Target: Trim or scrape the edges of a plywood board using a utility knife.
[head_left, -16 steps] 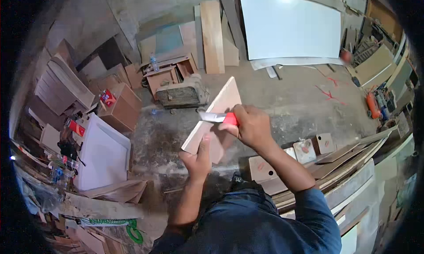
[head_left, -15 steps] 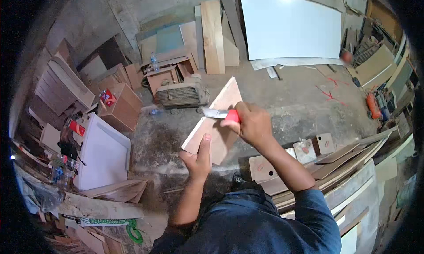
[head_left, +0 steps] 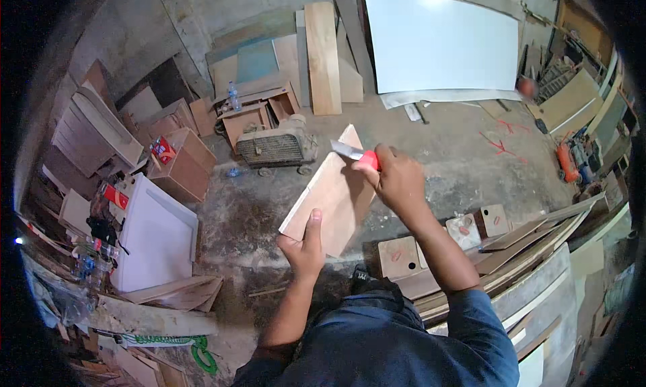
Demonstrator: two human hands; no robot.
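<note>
In front of me I hold a flat wooden board [head_left: 330, 208], tilted, its pale narrow edge facing up and left. My left hand [head_left: 304, 249] is closed around its lower left end, with the thumb pressed on the broad face. My right hand [head_left: 398, 182] grips a red-handled putty knife [head_left: 347, 150], its metal blade lying across the board's long edge close to the far end. The fingers under the board are hidden.
A dusty machine with a grille [head_left: 270, 148] stands on the floor ahead. On the left are a white panel [head_left: 158, 232] and a wooden box [head_left: 185, 165]. A large white sheet [head_left: 444, 47] leans on the back wall. Stacked boards [head_left: 538, 259] lie at my right.
My right hand has slid the putty knife away from me along the board's edge, toward its far end. The board has shifted slightly, still in my left hand.
</note>
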